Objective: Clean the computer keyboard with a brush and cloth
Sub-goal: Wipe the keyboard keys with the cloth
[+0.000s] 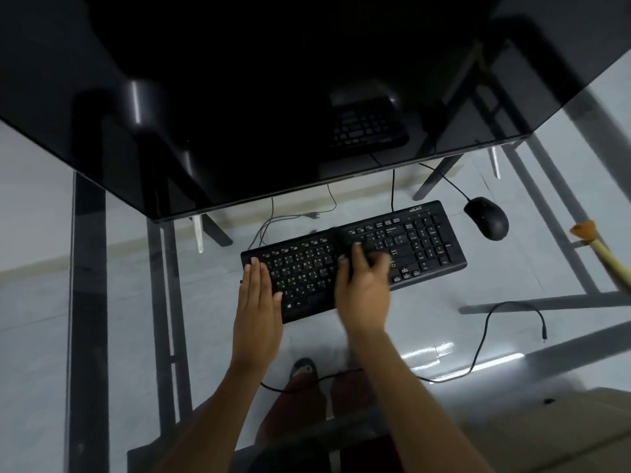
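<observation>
- Keyboard: black, full-size, lies flat on the glass desk, skewed so its right end points toward 1 o'clock.
- Left hand: flat, fingers together and extended, palm down on the keyboard's left end, thumb over the lower letter rows. Holds nothing.
- Right hand: over the keyboard's middle, fingers curled down onto a dark item pressed against the keys. Hand is motion-blurred; can't tell whether that item is a cloth or a brush.
- Hands are apart, side by side, with letter keys showing between them.
- Mouse: black, at 2 o'clock from the keyboard, near its top right corner, not touching; cord runs back under the monitor.
- Monitor: dark screen, fills the top of view at 12 o'clock, reflects the keyboard.
- Loose black cable: loops across the desk at 4 o'clock from the right hand.
- Wooden stick with orange tip: far right edge, 3 o'clock.
- Floor and person's feet visible through the glass at 6 o'clock.
</observation>
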